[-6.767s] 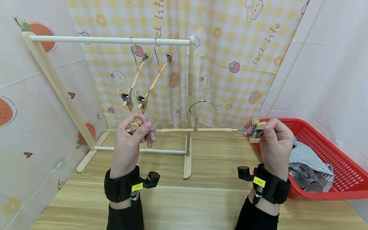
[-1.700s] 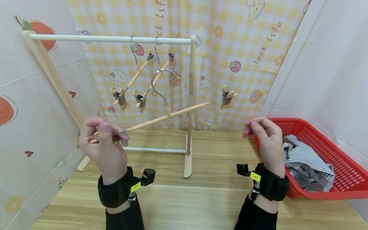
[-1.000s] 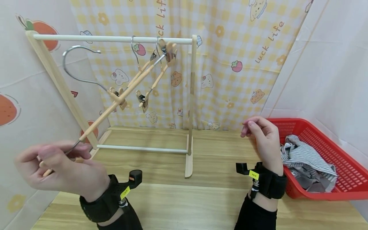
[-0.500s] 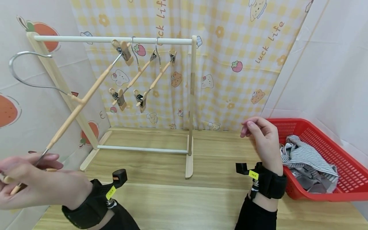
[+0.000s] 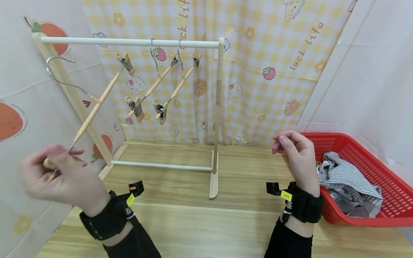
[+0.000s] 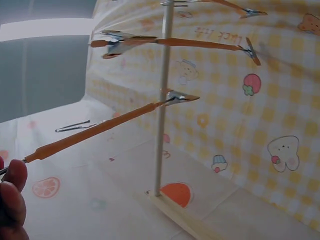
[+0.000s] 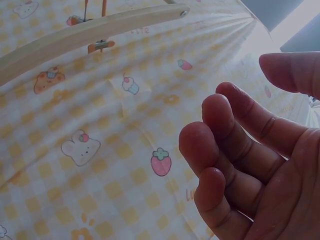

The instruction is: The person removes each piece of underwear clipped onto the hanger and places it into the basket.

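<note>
My left hand (image 5: 61, 172) grips the near clip end of a clip hanger (image 5: 98, 104), left of the wooden rack (image 5: 217, 107). The hanger slants up and away; its metal hook (image 5: 61, 80) stands near the rack's left post, below the white top rail (image 5: 129, 42). A clip (image 5: 125, 63) at its far end reaches close under that rail. Two more clip hangers, one (image 5: 158, 82) left of the other (image 5: 182, 84), hang from the rail. My right hand (image 5: 298, 154) holds nothing, its fingers loosely curled, beside the red basket.
A red plastic basket (image 5: 342, 138) stands at the right with striped and grey cloth (image 5: 351, 179) in it. The rack's feet rest on the wooden table (image 5: 206, 229). A patterned curtain (image 5: 251, 89) hangs behind, and a white printed sheet (image 5: 19, 82) covers the left side.
My left hand has carried the hanger from the middle to the left and turned it to point away. My right hand has let go of its other end. Lately the left hand moved slightly right.
</note>
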`<state>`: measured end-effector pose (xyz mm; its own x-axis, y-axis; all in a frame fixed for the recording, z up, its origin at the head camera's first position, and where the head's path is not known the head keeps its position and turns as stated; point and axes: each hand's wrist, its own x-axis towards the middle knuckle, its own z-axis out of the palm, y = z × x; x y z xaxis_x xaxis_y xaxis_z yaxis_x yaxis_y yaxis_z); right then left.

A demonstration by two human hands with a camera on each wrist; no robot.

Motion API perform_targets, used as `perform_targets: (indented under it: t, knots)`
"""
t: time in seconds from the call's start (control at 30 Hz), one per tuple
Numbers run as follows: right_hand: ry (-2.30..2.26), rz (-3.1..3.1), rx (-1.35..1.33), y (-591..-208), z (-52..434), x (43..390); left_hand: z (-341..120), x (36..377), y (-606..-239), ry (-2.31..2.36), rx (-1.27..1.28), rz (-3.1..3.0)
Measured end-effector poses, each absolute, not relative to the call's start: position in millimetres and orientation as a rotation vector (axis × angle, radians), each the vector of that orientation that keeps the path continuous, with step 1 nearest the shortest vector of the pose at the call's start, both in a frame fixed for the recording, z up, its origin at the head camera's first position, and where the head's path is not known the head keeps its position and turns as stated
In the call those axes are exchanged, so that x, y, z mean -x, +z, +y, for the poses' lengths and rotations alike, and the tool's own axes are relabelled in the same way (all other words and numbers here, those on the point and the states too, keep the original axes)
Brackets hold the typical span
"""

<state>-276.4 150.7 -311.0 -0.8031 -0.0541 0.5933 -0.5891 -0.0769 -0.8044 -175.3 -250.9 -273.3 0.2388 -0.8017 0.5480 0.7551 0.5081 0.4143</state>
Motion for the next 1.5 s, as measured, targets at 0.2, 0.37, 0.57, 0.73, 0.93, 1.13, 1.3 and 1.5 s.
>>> perform_targets:
  t: [0.2,0.37,0.57,0.73,0.93,1.13,1.3,1.5]
  knots:
    - [1.918,-1.85,-0.667,-310.9,152.9,275.8,-249.5,199.3,-285.4,-1.085,-0.096,-1.145]
    - [1.913,-1.874,-0.644,-313.3,154.7,274.3,-249.2,212.3,-290.9,-1.048,-0.039,-1.287]
    - [1.903,-1.879,-0.621,-316.6,156.2,273.9,-250.0,230.1,-274.7,-0.972,0.01,-1.305]
    - [1.909,-1.872,-0.619,-318.5,157.2,275.2,-252.4,247.9,-255.5,-0.916,0.06,-1.348]
    - [1.913,-1.892,-0.618,-322.3,156.7,273.1,-253.6,259.0,-253.2,-0.867,0.028,-1.404]
    - [1.894,-1.894,-0.634,-320.3,156.6,272.8,-254.7,258.6,-251.9,-0.87,0.037,-1.405]
    - [1.903,-1.854,-0.678,-316.7,158.2,273.5,-257.1,258.1,-247.5,-0.84,0.014,-1.484]
    - [1.909,-1.84,-0.7,-314.8,158.1,275.9,-261.2,253.0,-244.8,-0.926,-0.006,-1.582]
